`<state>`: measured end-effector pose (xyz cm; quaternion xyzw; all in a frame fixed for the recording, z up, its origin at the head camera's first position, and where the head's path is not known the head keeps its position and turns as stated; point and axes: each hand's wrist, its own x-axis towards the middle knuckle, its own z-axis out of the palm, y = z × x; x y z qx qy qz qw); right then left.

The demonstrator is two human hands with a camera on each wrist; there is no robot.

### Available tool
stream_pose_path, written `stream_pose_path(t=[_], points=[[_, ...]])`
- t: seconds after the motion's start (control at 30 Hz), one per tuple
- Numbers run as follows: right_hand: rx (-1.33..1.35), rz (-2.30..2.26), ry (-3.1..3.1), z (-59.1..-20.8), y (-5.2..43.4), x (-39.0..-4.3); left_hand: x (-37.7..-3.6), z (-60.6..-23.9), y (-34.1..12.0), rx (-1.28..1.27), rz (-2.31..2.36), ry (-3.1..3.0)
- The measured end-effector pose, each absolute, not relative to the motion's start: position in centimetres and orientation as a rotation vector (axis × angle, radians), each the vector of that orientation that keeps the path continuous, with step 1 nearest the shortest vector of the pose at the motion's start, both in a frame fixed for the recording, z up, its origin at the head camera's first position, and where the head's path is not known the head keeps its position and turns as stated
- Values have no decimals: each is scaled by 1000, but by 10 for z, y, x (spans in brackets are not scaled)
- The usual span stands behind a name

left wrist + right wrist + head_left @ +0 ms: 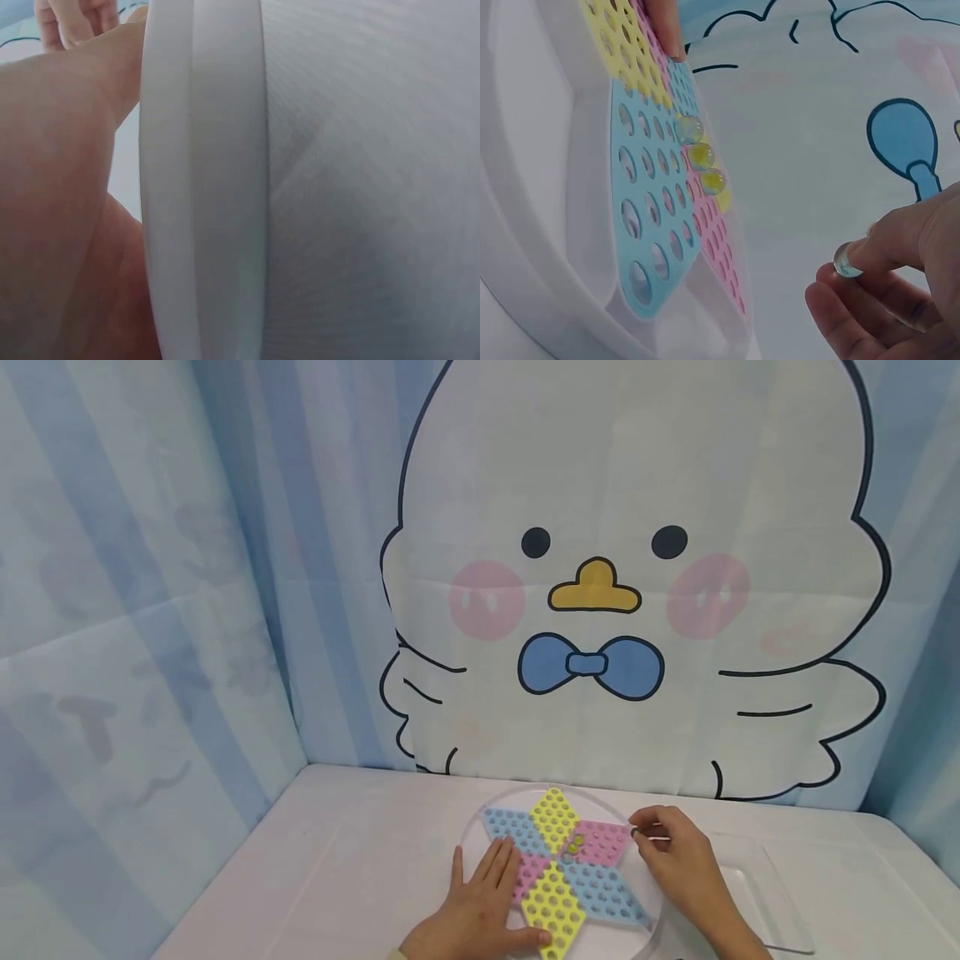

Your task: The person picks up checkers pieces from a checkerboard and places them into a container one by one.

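A star-shaped game board (600, 893) with pink, blue and yellow hole-filled sections lies in a round, see-through base on the table. My left hand (480, 902) rests on its left side, fingers straight and spread, thumb over the lower yellow section. At the board's right edge, my right hand (686, 860) pinches a clear glass marble (847, 260) between thumb and finger. Two yellow-tinted marbles (713, 181) and a clear bluish marble (688, 129) sit in a row on the board near its middle. In the left wrist view, a pale rim (202, 180) hides most of the board.
A see-through plastic tray (783, 910) lies on the white table (337, 860), right of the board and partly behind my right forearm. Behind the table hangs a blue-and-white curtain (337, 610) with a large cartoon bird.
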<state>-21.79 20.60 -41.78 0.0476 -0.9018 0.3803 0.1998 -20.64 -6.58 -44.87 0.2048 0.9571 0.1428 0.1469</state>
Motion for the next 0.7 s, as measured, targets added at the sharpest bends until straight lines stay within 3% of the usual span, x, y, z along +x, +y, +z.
stream_pose_path(t=[0.7], points=[[4, 976, -2526, -412, 243, -209, -206, -448, -66, 597, 404, 2761]])
